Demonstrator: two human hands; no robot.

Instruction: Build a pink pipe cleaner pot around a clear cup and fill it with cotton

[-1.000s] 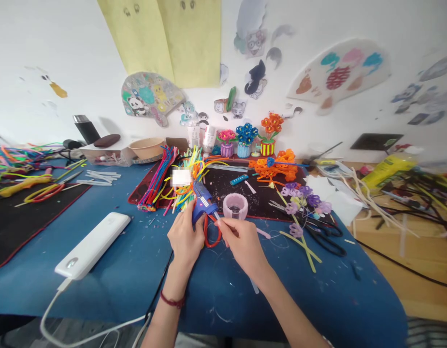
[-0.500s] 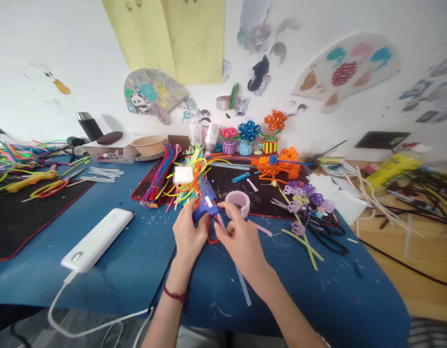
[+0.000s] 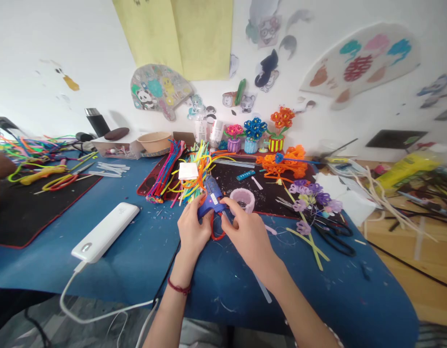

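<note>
My left hand [image 3: 194,224] is wrapped round the body of a blue glue gun [image 3: 211,203], whose nozzle points away toward the pipe cleaners. At the gun's rear end, my right hand [image 3: 247,232] pinches a translucent glue stick [image 3: 263,289]; the stick's lower end shows below the wrist, and its upper part is hidden by the fingers. Just beyond my right hand sits a pale lilac fuzzy ring [image 3: 243,199]. A red scissor handle [image 3: 218,236] shows between the two hands. Bundled colourful pipe cleaners [image 3: 199,157] lie ahead of the gun with a white tag on them.
A white power bank [image 3: 105,232] with a cable lies left. Purple pipe-cleaner flowers [image 3: 312,195] and black scissors [image 3: 335,237] are at right. Finished flower pots [image 3: 254,137] stand at the back. Another person's hand [image 3: 0,166] shows at the left edge, near loose glue sticks [image 3: 110,168].
My right fingers have closed in on the gun's rear, and the glue stick's free end has swung right. The view has shifted slightly; another person's hand shows more at left.
</note>
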